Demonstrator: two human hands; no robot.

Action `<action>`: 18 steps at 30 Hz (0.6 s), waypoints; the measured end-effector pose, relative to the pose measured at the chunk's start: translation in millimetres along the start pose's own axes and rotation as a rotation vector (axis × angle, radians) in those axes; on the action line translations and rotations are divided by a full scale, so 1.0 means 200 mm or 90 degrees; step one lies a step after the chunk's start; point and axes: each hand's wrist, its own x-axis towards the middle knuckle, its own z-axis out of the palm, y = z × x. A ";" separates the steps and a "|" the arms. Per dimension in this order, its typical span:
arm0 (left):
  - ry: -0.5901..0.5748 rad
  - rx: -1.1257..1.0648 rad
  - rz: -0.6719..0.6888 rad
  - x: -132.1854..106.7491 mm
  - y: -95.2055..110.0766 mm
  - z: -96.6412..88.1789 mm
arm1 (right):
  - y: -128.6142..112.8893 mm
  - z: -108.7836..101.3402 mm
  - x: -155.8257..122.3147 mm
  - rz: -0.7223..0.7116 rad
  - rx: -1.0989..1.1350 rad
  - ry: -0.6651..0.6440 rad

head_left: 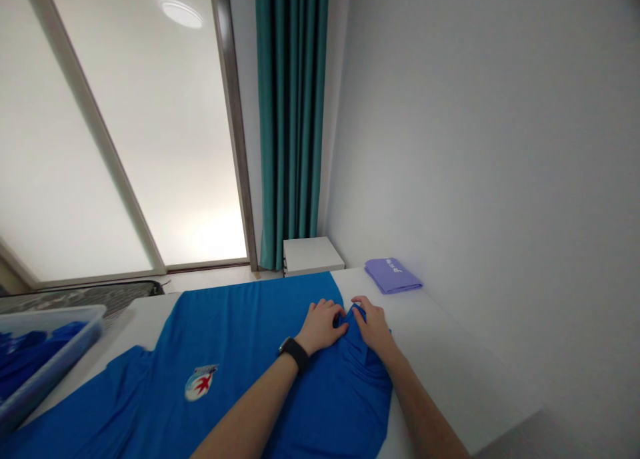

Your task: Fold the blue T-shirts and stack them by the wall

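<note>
A blue T-shirt (240, 339) with a round white and red logo lies spread over the white table. Its right part is bunched and wrinkled beneath my hands. My left hand (323, 326), with a black watch (295, 352) on the wrist, rests on the shirt, its fingers curled and pinching the cloth near the shirt's right edge. Just right of it, my right hand (373, 326) grips a raised fold of the same cloth between thumb and fingers. The two hands are close together, and part of the cloth is hidden under them.
A folded purple cloth (393, 276) with white lettering lies by the wall on the white table (450, 352). At left stands a clear plastic bin (83, 342) holding blue cloth. Behind the table are a white cabinet (313, 254) and a green curtain (293, 126).
</note>
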 end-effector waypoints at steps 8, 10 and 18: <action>0.034 -0.058 0.008 -0.02 -0.04 0.04 | -0.02 -0.04 -0.02 0.034 -0.014 -0.018; 0.040 -0.059 0.008 -0.02 -0.04 0.04 | -0.02 -0.05 -0.03 0.033 -0.029 -0.035; 0.040 -0.057 -0.003 -0.02 -0.03 0.03 | 0.01 -0.06 -0.03 0.011 -0.009 -0.014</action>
